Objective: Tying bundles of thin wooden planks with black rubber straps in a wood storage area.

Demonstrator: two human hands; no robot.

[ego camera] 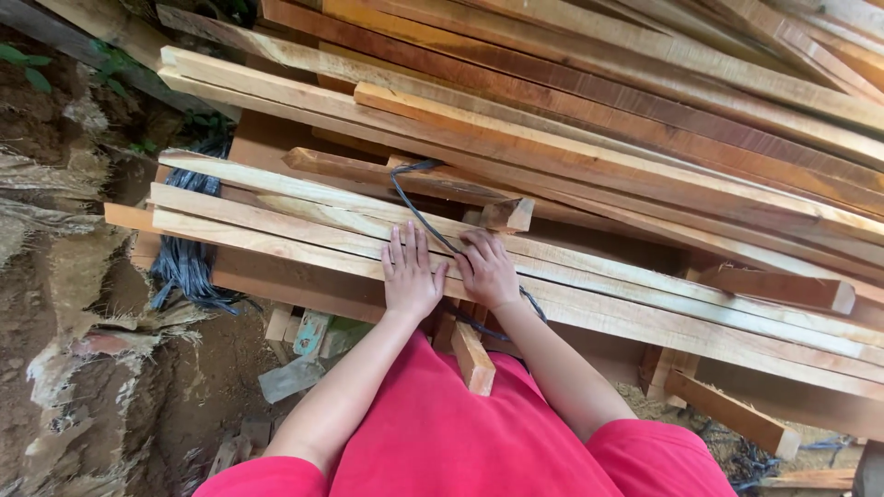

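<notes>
Nearest, at 6 o'clock: red cloth garment (pixel 460 433). Left hand (pixel 410 276) flat, fingers apart, pressing down on pale long sawn timber plank (pixel 276 241), clamped on nothing. Right hand (pixel 488 269) curled beside it at dark thin cord (pixel 419 213); grip closure unclear. Beyond, toward 12 o'clock: stacked reddish wooden boards (pixel 589 101), laid lengthwise for support.

Soft even daylight, faint shadows, sharp centre, slight wide-angle edge stretch.
</notes>
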